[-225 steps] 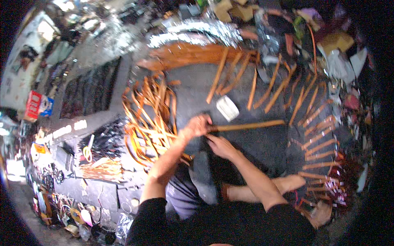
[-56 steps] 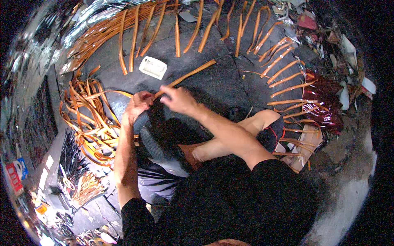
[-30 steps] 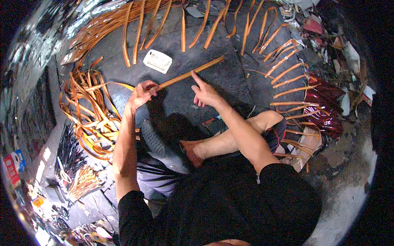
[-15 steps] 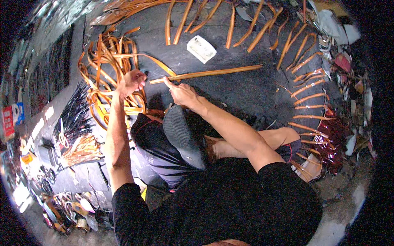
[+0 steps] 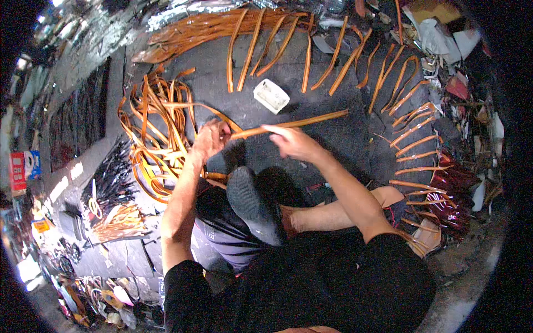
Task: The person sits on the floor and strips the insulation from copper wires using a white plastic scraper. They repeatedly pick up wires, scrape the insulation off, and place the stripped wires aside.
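A long folded orange-brown strip point(image 5: 319, 119) stretches across the dark work surface in front of me. My left hand point(image 5: 211, 139) is closed around its left end, fingertips pinching it. My right hand point(image 5: 297, 144) is over the strip's middle, slightly blurred, its index finger stretched out along the strip and the thumb apart below. Beside my left hand lies a loose tangle of orange-brown strips point(image 5: 161, 119), one of which curves towards the held end. A small white rectangular tray point(image 5: 271, 96) sits just beyond the strip.
Cut strips point(image 5: 307, 61) lie in an arc along the far and right edges. Behind them is a long bundle of strips point(image 5: 205, 30). Black strands point(image 5: 111, 177) are heaped at the left. My shoe sole point(image 5: 250, 202) is near the hands. Dark red shiny material point(image 5: 452, 191) lies at the right.
My left hand has come to the strip's left end and taken hold of it. The right hand has moved right along the strip, away from that end. The view has shifted slightly.
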The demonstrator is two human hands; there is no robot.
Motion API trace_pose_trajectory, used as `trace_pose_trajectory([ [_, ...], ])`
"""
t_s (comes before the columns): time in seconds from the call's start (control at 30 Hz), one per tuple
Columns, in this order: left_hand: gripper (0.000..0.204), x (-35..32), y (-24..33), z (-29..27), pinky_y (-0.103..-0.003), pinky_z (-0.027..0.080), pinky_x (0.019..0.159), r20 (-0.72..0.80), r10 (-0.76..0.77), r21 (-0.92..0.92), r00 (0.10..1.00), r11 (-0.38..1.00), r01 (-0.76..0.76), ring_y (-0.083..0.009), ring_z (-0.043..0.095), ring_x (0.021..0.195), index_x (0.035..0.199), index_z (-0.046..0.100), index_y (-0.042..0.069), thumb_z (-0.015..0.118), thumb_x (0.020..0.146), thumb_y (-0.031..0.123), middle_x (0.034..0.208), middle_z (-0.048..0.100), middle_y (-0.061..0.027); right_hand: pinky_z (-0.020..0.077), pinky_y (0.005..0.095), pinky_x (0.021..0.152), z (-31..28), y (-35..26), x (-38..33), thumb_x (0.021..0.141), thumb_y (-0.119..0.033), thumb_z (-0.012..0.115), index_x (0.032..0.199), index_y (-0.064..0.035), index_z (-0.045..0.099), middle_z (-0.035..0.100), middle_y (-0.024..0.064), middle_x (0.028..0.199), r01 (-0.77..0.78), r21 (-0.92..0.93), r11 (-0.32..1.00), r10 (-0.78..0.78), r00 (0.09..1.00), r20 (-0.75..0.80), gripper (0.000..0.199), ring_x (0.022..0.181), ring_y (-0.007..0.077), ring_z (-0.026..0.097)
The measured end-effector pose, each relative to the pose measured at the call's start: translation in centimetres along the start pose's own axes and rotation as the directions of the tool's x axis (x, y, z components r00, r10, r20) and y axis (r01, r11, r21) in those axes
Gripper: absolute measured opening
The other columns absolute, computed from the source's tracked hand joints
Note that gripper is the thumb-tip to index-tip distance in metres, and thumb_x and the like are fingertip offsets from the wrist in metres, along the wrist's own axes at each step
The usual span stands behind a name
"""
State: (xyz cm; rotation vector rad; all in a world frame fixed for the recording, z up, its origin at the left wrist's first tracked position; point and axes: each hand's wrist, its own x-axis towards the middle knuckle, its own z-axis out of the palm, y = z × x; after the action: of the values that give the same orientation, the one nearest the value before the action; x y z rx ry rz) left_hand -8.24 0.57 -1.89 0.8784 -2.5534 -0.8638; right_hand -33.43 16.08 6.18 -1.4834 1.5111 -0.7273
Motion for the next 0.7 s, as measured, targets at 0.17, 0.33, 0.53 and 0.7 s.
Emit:
trace_pose_trajectory([
  [0.17, 0.011, 0.6, 2.1, -0.5, -0.047, 0.046, 0.073, 0.131, -0.075, 0.177, 0.988, 0.983, 0.051, -0.0311, 0.063, 0.086, 0.085, 0.056, 0.011, 0.063, 0.078, 0.015, 0.088, 0.063, -0.0100, 0.0416, 0.0256, 0.044, -6.2, 0.6, -9.3, 0.098, -0.020, 0.050, 0.136, -0.0131, 0.050, 0.058, 0.0043, 0.061, -0.319, 0.131, 0.939, 0.340, 0.919, -0.201, 0.038, 0.047, 0.0080, 0.049],
  [0.33, 0.017, 0.2, 2.1, -0.5, -0.044, 0.051, 0.068, 0.184, -0.080, 0.136, 0.980, 0.989, 0.055, -0.0344, 0.065, 0.078, 0.091, 0.060, 0.007, 0.062, 0.076, 0.014, 0.080, 0.067, -0.0125, 0.0431, 0.0265, 0.046, -6.2, 3.2, -12.5, 0.097, -0.022, 0.051, 0.134, -0.0112, 0.050, 0.059, 0.0019, 0.063, -0.362, 0.289, 0.886, 0.438, 0.857, -0.271, 0.039, 0.046, 0.0101, 0.047],
  [0.53, 0.024, 2.9, 9.6, -9.5, -0.029, 0.047, 0.082, 0.641, -0.022, -0.476, 0.767, 0.773, 0.420, -0.0111, 0.057, 0.089, 0.100, 0.060, 0.003, 0.068, 0.082, 0.017, 0.096, 0.062, 0.0008, 0.0442, 0.0262, 0.050, -6.5, 3.4, -11.1, 0.096, -0.022, 0.054, 0.133, -0.0103, 0.052, 0.061, 0.0035, 0.068, -0.229, 0.298, 0.927, 0.326, 0.882, -0.339, 0.039, 0.052, 0.0094, 0.051],
  [0.7, 0.039, 8.5, 19.5, -18.1, -0.022, 0.045, 0.068, 0.204, 0.167, -0.836, 0.965, 0.542, 0.083, -0.0088, 0.055, 0.078, 0.110, 0.057, 0.004, 0.065, 0.084, 0.032, 0.090, 0.059, 0.0011, 0.0448, 0.0244, 0.048, -6.8, 3.5, -10.7, 0.097, -0.023, 0.052, 0.134, -0.0086, 0.050, 0.060, 0.0040, 0.071, -0.120, 0.285, 0.951, 0.231, 0.889, -0.394, 0.039, 0.052, 0.0076, 0.050],
])
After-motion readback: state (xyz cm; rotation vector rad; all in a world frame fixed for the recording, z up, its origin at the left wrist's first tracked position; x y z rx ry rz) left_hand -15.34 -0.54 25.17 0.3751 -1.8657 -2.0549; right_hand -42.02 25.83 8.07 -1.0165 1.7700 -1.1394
